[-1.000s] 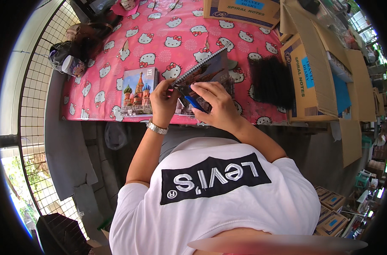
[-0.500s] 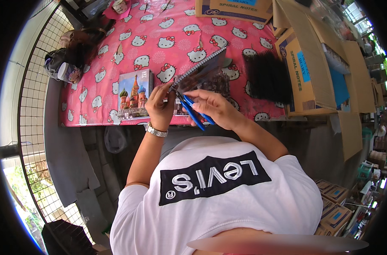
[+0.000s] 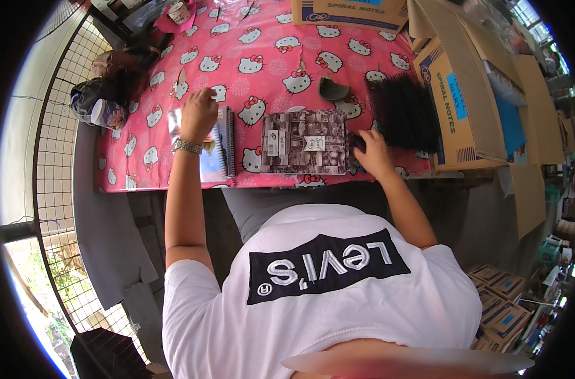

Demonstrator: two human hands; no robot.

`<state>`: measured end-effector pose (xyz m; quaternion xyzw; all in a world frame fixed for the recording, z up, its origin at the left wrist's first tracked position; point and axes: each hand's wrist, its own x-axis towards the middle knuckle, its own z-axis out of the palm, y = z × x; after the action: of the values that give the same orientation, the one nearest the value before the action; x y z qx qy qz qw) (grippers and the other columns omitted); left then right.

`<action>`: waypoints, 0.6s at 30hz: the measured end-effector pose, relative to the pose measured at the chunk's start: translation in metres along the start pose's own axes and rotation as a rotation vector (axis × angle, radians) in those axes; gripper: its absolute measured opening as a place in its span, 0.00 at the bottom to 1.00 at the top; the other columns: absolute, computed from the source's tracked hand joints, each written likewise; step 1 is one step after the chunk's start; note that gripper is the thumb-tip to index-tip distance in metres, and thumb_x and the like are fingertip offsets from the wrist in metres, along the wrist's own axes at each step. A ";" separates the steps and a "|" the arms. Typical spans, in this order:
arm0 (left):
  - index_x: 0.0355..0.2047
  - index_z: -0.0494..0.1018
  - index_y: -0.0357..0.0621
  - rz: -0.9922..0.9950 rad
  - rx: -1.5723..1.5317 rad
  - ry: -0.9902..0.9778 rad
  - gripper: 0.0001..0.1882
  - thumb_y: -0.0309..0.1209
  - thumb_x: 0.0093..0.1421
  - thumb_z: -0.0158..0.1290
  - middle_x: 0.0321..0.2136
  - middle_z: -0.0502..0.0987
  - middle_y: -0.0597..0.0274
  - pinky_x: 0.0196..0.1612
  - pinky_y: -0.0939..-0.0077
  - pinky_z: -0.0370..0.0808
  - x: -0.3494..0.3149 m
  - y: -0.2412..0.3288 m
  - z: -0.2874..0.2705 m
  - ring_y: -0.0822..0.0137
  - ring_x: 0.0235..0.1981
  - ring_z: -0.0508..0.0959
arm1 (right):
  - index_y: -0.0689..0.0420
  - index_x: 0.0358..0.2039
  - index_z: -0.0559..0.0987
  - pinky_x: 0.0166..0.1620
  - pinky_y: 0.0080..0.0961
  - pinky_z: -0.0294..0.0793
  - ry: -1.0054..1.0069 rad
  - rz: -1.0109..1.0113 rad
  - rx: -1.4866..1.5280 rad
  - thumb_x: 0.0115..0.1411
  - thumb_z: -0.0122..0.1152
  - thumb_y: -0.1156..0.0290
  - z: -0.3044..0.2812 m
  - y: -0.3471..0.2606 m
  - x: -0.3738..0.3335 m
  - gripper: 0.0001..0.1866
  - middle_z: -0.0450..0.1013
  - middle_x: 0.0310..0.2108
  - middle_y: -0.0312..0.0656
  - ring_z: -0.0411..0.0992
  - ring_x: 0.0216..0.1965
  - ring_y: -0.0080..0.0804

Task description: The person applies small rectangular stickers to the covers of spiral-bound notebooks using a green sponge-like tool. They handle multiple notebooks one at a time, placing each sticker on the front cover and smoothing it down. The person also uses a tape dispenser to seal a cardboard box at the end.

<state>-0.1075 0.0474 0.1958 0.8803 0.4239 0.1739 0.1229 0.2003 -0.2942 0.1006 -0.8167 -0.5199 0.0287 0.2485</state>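
Note:
At the left of the table, my left hand (image 3: 199, 117), with a metal watch on its wrist, is over a small stack of spiral notebooks (image 3: 224, 148). Its fingers look loosely spread and partly blurred, and the top cover is partly hidden beneath the hand. A spiral notebook with a black-and-white photo-collage cover (image 3: 304, 142) lies flat in front of me. Beside its right edge, my right hand (image 3: 374, 155) has thumb and fingers around the dark head of the pliers (image 3: 357, 144). Most of the blue handles are hidden under the hand.
A bundle of black wire coils (image 3: 403, 112) lies right of my right hand. An open cardboard box (image 3: 448, 104) stands beyond it, another box (image 3: 347, 16) at the back. A dark green curved piece (image 3: 333, 90) is behind the collage notebook. A white cup (image 3: 102, 114) and bags sit far left.
The notebook that was raised between both hands is down at the left with the other one. My left hand has moved left, my right hand right and down with the pliers.

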 end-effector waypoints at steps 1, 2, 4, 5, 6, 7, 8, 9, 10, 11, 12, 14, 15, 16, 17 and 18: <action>0.54 0.72 0.53 0.079 0.045 0.018 0.22 0.35 0.57 0.51 0.53 0.75 0.57 0.57 0.49 0.67 -0.006 -0.016 0.015 0.52 0.57 0.71 | 0.59 0.47 0.77 0.53 0.42 0.71 0.040 0.006 0.016 0.55 0.65 0.65 -0.004 0.000 0.012 0.20 0.74 0.42 0.51 0.72 0.48 0.52; 0.57 0.70 0.55 -0.027 0.119 -0.021 0.24 0.36 0.58 0.51 0.58 0.71 0.56 0.59 0.48 0.66 -0.014 -0.024 0.023 0.50 0.60 0.69 | 0.59 0.45 0.79 0.51 0.42 0.72 0.080 0.011 0.030 0.56 0.64 0.65 -0.015 -0.002 0.028 0.18 0.74 0.41 0.51 0.72 0.47 0.51; 0.63 0.66 0.60 -0.232 0.265 -0.097 0.29 0.38 0.60 0.51 0.66 0.62 0.54 0.64 0.48 0.62 -0.031 -0.031 0.029 0.46 0.65 0.63 | 0.59 0.40 0.79 0.47 0.44 0.74 0.180 0.101 -0.020 0.59 0.60 0.65 -0.031 0.003 0.055 0.13 0.74 0.39 0.51 0.73 0.43 0.53; 0.64 0.64 0.62 -0.303 0.241 -0.136 0.29 0.40 0.61 0.51 0.67 0.59 0.51 0.65 0.47 0.60 -0.042 -0.033 0.026 0.44 0.66 0.61 | 0.60 0.40 0.79 0.46 0.44 0.74 0.228 0.111 -0.044 0.60 0.59 0.65 -0.031 0.016 0.068 0.13 0.73 0.39 0.52 0.73 0.43 0.55; 0.66 0.63 0.65 -0.372 0.216 -0.177 0.30 0.42 0.62 0.51 0.69 0.55 0.49 0.66 0.47 0.59 -0.055 -0.035 0.023 0.42 0.67 0.59 | 0.60 0.42 0.78 0.47 0.44 0.75 0.225 0.144 -0.118 0.61 0.59 0.63 -0.030 0.026 0.078 0.14 0.73 0.40 0.53 0.73 0.44 0.55; 0.67 0.61 0.67 -0.442 0.192 -0.217 0.31 0.44 0.63 0.51 0.71 0.52 0.46 0.67 0.46 0.57 -0.062 -0.039 0.022 0.40 0.68 0.57 | 0.59 0.42 0.78 0.46 0.45 0.76 0.196 0.203 -0.204 0.61 0.59 0.61 -0.025 0.033 0.085 0.15 0.73 0.41 0.53 0.74 0.45 0.53; 0.68 0.60 0.69 -0.424 0.136 -0.199 0.32 0.47 0.63 0.52 0.70 0.51 0.43 0.67 0.46 0.56 -0.076 -0.059 0.029 0.39 0.68 0.56 | 0.58 0.42 0.77 0.46 0.45 0.77 0.153 0.239 -0.280 0.61 0.60 0.60 -0.017 0.031 0.094 0.16 0.73 0.41 0.53 0.74 0.45 0.52; 0.68 0.59 0.71 -0.408 0.081 -0.182 0.33 0.49 0.63 0.52 0.70 0.50 0.39 0.67 0.46 0.56 -0.095 -0.090 0.045 0.38 0.69 0.55 | 0.58 0.42 0.77 0.45 0.45 0.78 0.110 0.249 -0.345 0.61 0.60 0.59 -0.010 0.029 0.101 0.16 0.73 0.42 0.52 0.75 0.46 0.51; 0.69 0.57 0.73 -0.375 0.026 -0.174 0.34 0.51 0.64 0.52 0.70 0.49 0.36 0.67 0.45 0.56 -0.103 -0.107 0.053 0.37 0.69 0.54 | 0.58 0.42 0.77 0.45 0.45 0.79 0.072 0.277 -0.414 0.61 0.60 0.58 -0.004 0.029 0.102 0.16 0.73 0.42 0.52 0.75 0.46 0.50; 0.70 0.56 0.72 -0.356 0.011 -0.137 0.36 0.54 0.63 0.52 0.70 0.46 0.32 0.67 0.47 0.57 -0.106 -0.105 0.056 0.36 0.70 0.52 | 0.58 0.41 0.76 0.44 0.45 0.79 0.032 0.307 -0.489 0.61 0.60 0.58 0.002 0.031 0.103 0.17 0.73 0.43 0.51 0.75 0.46 0.49; 0.70 0.56 0.72 -0.356 -0.006 -0.122 0.35 0.53 0.64 0.52 0.70 0.47 0.32 0.67 0.49 0.57 -0.108 -0.103 0.054 0.36 0.70 0.52 | 0.58 0.41 0.76 0.43 0.45 0.80 0.018 0.300 -0.486 0.61 0.60 0.58 0.006 0.037 0.105 0.16 0.74 0.43 0.50 0.76 0.46 0.49; 0.70 0.56 0.70 -0.354 -0.044 -0.092 0.35 0.52 0.64 0.52 0.70 0.47 0.32 0.67 0.52 0.58 -0.111 -0.100 0.052 0.36 0.70 0.53 | 0.57 0.40 0.76 0.42 0.44 0.80 -0.011 0.287 -0.486 0.61 0.60 0.58 0.005 0.051 0.112 0.16 0.74 0.43 0.49 0.77 0.45 0.48; 0.70 0.56 0.68 -0.348 -0.044 -0.082 0.35 0.48 0.64 0.53 0.69 0.48 0.30 0.68 0.54 0.58 -0.112 -0.100 0.052 0.36 0.69 0.53 | 0.58 0.41 0.77 0.44 0.45 0.79 -0.006 0.301 -0.464 0.61 0.60 0.60 0.005 0.055 0.115 0.15 0.75 0.42 0.51 0.77 0.43 0.51; 0.70 0.57 0.68 -0.352 -0.064 -0.088 0.35 0.47 0.64 0.54 0.69 0.48 0.29 0.68 0.54 0.58 -0.114 -0.100 0.051 0.36 0.70 0.53 | 0.58 0.41 0.78 0.44 0.45 0.79 0.029 0.305 -0.382 0.61 0.60 0.61 0.004 0.059 0.112 0.14 0.76 0.41 0.51 0.77 0.42 0.51; 0.70 0.57 0.68 -0.356 -0.088 -0.091 0.35 0.46 0.64 0.54 0.69 0.48 0.29 0.68 0.54 0.57 -0.114 -0.100 0.049 0.36 0.70 0.53 | 0.58 0.40 0.79 0.45 0.45 0.78 0.067 0.305 -0.302 0.61 0.60 0.62 -0.002 0.062 0.113 0.14 0.76 0.41 0.52 0.77 0.42 0.52; 0.70 0.57 0.67 -0.359 -0.112 -0.094 0.35 0.44 0.64 0.55 0.69 0.48 0.28 0.68 0.54 0.57 -0.113 -0.099 0.048 0.36 0.70 0.53 | 0.59 0.40 0.79 0.45 0.45 0.78 0.105 0.305 -0.223 0.61 0.59 0.63 -0.007 0.062 0.113 0.13 0.77 0.40 0.52 0.77 0.42 0.52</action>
<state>-0.2236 0.0154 0.0933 0.7894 0.5577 0.1312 0.2205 0.3058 -0.2203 0.1034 -0.9089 -0.3764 -0.0344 0.1762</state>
